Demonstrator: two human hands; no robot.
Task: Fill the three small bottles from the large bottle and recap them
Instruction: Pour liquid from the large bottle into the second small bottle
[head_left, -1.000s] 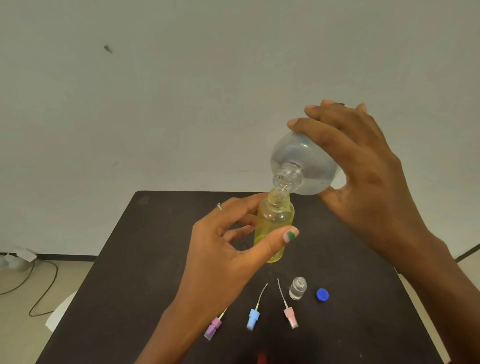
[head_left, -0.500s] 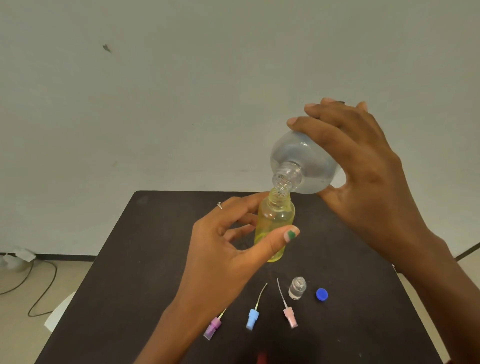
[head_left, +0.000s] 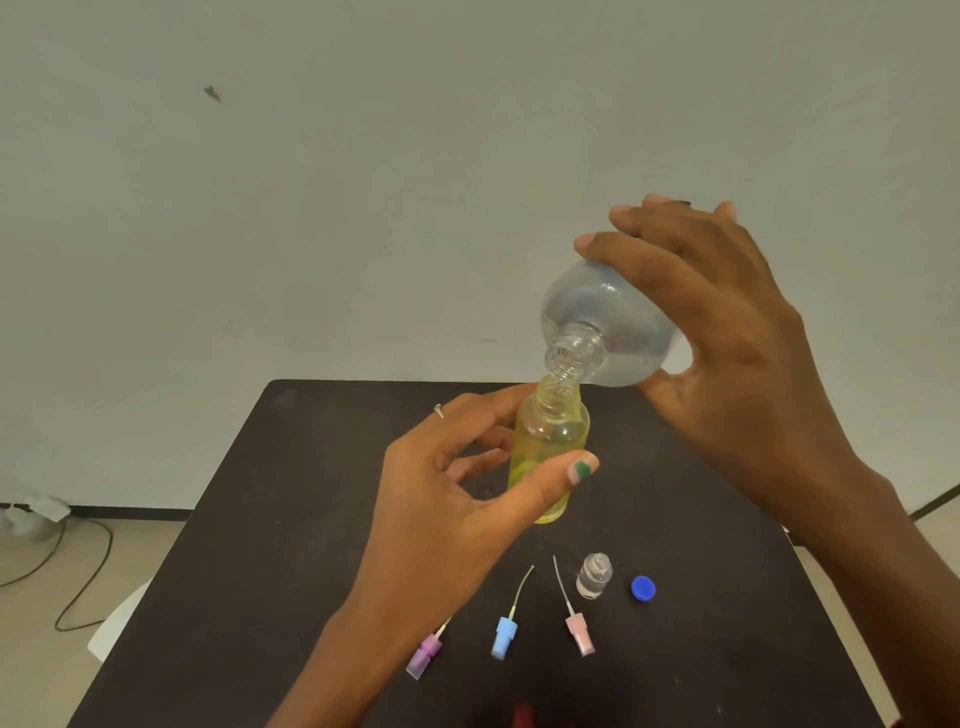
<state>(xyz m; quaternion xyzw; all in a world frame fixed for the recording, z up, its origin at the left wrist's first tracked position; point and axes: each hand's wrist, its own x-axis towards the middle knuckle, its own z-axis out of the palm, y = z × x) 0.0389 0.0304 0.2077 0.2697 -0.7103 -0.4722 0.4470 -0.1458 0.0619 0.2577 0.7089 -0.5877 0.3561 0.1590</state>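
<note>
My left hand (head_left: 441, 499) grips a small yellow bottle (head_left: 548, 447) upright above the black table (head_left: 270, 561), thumb across its front. My right hand (head_left: 727, 364) holds the large clear bottle (head_left: 608, 322) tilted neck-down, its threaded mouth touching the yellow bottle's open neck. On the table near me stands a small clear bottle (head_left: 594, 576), uncapped. Beside it lies a blue cap (head_left: 643, 589). Three spray-pump caps with thin tubes lie in a row: purple (head_left: 425, 656), blue (head_left: 504, 635), pink (head_left: 581, 631).
A plain wall rises behind the table's far edge. On the floor to the left lie a dark cable (head_left: 78, 566) and a white plug block (head_left: 31, 514). A white rounded object (head_left: 117, 623) shows at the table's left edge.
</note>
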